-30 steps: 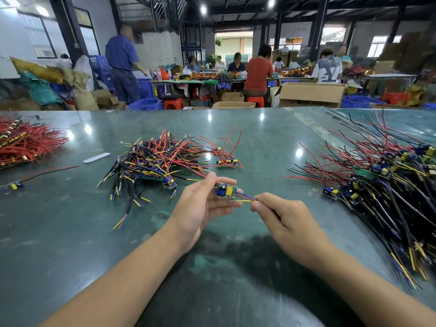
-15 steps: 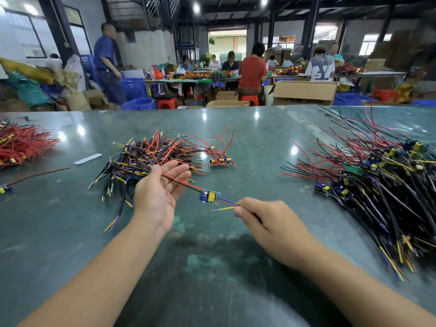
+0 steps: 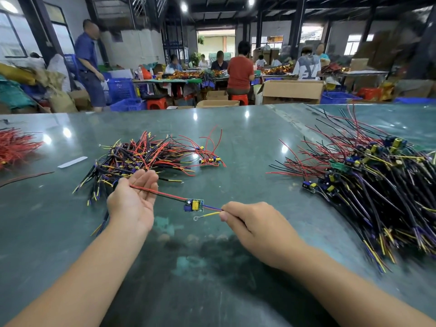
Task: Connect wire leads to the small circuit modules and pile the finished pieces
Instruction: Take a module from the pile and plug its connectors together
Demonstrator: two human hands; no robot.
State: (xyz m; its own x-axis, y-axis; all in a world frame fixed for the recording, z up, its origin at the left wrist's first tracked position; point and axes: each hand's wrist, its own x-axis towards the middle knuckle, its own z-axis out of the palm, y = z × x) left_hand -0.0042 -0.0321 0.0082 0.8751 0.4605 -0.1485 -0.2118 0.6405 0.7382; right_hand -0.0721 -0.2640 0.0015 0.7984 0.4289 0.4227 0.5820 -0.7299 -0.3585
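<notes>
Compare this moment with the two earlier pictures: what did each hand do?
The left hand let go of the module and opened palm up, the red and black leads now lying across its fingers. The right hand kept pinching the purple and yellow leads. Both piles look unchanged.

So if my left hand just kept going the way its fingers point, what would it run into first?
Probably the pile of wired modules just beyond the left hand. Its straight fingers point up and away across the table, and the pile's nearest black and yellow leads lie right past the fingertips. Height above the table is unclear.
</notes>
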